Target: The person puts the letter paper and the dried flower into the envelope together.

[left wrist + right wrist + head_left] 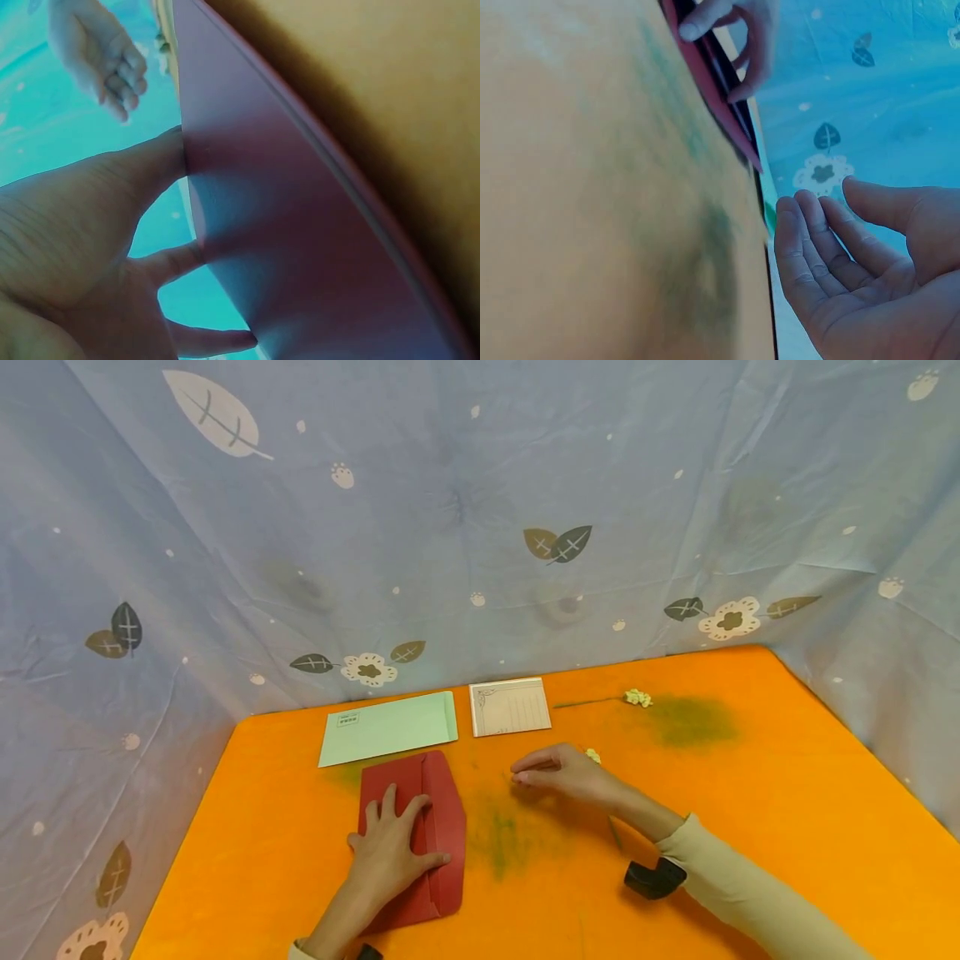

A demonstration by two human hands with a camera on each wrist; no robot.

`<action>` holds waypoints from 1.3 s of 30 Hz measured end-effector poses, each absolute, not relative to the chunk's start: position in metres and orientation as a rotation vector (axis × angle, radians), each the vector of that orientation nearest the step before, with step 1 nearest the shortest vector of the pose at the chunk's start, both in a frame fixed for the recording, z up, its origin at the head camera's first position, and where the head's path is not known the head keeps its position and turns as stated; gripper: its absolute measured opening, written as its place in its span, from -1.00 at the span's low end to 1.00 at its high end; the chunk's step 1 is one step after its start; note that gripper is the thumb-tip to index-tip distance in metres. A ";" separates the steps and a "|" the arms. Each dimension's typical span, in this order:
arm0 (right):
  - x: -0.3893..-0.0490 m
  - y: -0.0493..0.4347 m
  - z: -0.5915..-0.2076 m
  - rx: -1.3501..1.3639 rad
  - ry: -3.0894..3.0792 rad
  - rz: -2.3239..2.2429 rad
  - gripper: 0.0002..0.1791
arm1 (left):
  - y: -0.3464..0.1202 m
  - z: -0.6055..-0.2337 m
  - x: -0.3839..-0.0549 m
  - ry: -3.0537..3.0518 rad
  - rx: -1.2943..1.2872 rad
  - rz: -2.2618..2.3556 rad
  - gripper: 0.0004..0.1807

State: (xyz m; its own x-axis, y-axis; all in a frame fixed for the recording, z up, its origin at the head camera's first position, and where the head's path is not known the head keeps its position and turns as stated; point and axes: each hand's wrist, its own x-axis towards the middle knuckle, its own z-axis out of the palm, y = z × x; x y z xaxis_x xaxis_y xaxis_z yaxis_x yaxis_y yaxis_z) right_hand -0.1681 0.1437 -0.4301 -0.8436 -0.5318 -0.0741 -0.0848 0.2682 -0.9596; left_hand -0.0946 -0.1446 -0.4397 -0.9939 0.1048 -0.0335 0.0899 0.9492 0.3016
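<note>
A red envelope (448,810) lies on the orange cloth with its flap folded out to the right. My left hand (386,852) rests on it with fingers spread, the fingertips touching its surface. In the left wrist view the envelope (277,202) fills the middle, under the fingertips. To the right, my right hand (566,772) hovers over the cloth, fingers loosely bent. The right wrist view shows that hand (862,277) with a gap between thumb and fingers and nothing held. A small pale yellow flower (593,756) lies partly hidden behind this hand and forearm.
A pale green envelope (390,727) lies beyond the red one. Right of it sits a cream card (512,710) with printed lines. Another pale yellow flower (638,697) on a thin stem lies at the back right. Patterned blue curtains (465,527) surround the orange tabletop (285,827).
</note>
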 end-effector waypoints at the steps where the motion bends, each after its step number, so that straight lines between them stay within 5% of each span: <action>1: -0.168 0.146 -0.430 -0.552 2.166 -1.603 -0.62 | -0.145 -0.440 -0.095 3.053 0.152 0.470 -0.14; 26: -0.160 0.232 -0.431 -0.259 2.335 -1.500 -0.67 | -0.144 -0.440 -0.096 3.044 0.143 0.460 -0.13; 39: -0.159 0.239 -0.435 -0.140 2.255 -1.448 -0.67 | -0.144 -0.440 -0.095 3.039 0.139 0.458 -0.14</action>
